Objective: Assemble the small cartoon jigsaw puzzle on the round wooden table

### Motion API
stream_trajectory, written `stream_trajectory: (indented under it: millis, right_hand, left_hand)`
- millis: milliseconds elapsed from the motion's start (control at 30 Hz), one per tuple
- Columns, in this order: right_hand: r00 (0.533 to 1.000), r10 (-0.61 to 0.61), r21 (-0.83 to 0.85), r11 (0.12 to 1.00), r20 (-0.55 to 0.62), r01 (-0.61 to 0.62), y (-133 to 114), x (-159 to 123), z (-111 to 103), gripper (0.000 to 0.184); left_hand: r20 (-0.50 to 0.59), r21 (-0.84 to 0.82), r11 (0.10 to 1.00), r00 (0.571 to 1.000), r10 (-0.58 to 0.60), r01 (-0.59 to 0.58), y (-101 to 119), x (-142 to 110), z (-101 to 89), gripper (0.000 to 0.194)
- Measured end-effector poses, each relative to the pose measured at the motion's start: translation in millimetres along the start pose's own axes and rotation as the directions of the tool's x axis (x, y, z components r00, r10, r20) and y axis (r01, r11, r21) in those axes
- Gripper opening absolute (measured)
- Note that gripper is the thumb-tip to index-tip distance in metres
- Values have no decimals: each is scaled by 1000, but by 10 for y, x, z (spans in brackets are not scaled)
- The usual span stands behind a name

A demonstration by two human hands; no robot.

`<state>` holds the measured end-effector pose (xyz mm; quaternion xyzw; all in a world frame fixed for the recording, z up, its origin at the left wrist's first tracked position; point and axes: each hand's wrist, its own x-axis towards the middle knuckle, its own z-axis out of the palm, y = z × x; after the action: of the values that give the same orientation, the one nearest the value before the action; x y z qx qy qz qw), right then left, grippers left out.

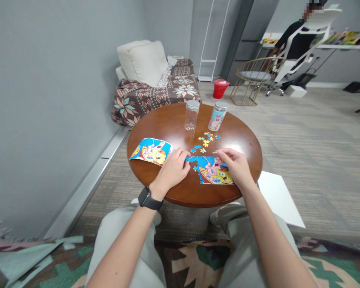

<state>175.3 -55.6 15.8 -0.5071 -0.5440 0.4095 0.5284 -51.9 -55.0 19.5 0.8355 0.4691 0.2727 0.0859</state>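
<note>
A partly joined cartoon jigsaw puzzle (217,172) lies near the front of the round table, with a gap in its left part. My left hand (174,167) is at the puzzle's upper left end, its fingers bent and closed on a blue puzzle piece (188,158) there. Over the puzzle's upper right side, my right hand (234,163) pinches a small pale puzzle piece, seen almost edge-on. Several loose puzzle pieces (206,141) lie beyond the puzzle. The reference picture sheet (151,151), slightly curled, rests left of my left hand and is partly covered by it.
On the brown table (165,116) stand a clear jar (191,116) and a printed jar (217,117), both lidded. Behind are a covered sofa (156,94), a red bin (220,88) and a gold-framed chair (255,76). A person (291,32) sits at the back right.
</note>
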Motion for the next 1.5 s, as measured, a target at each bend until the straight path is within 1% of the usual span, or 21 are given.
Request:
stream_trajectory:
  millis: [133,200,267,333,433,567,700,933,1100,1300,1400,1500]
  right_hand:
    - [999,3,76,997,46,-7,5,4,1,37]
    - [999,2,95,995,45,-6,6,6,8,36]
    - [1000,-3,82,997,20,1,7,8,13,36]
    - [1000,1,56,998,0,-1,13,9,12,36]
    - [1000,19,45,999,17,-20,26,9,5,36]
    - [999,25,82,996,34,-28,30,7,7,42]
    - [999,23,90,996,36,-26,20,5,18,40]
    - [1000,6,33,999,-13,-6,11,4,8,36]
    - [999,11,44,999,-46,-9,40,16,12,32]
    - [997,-71,5,997,-35,71,55,17,-3,29]
    - [999,-21,1,1000,-29,21,43,8,-6,29]
    - [1000,8,47,999,-17,-7,48,8,0,33]
  left_hand:
    - [4,-8,1000,1000,-4,4,17,6,-15,9]
    - [10,-4,1000,1000,-6,6,25,9,-25,21]
    - [13,0,1000,1000,5,-5,29,10,-31,32]
    - [15,2,1000,1000,21,-21,27,9,-30,37]
    - [9,-2,1000,1000,26,-26,16,7,-19,36]
    - [0,-12,1000,1000,27,-27,8,5,-8,33]
    - [1,-17,1000,1000,23,-23,8,4,-8,31]
    - [11,-23,1000,1000,22,-22,10,1,-17,31]
    - [11,-15,1000,1000,24,-24,12,4,-16,30]
    - [13,-13,1000,1000,14,-14,24,-2,-26,30]
    - [18,-17,1000,1000,12,-12,27,-3,-28,29]
    - [20,-12,1000,1000,14,-14,27,0,-29,29]
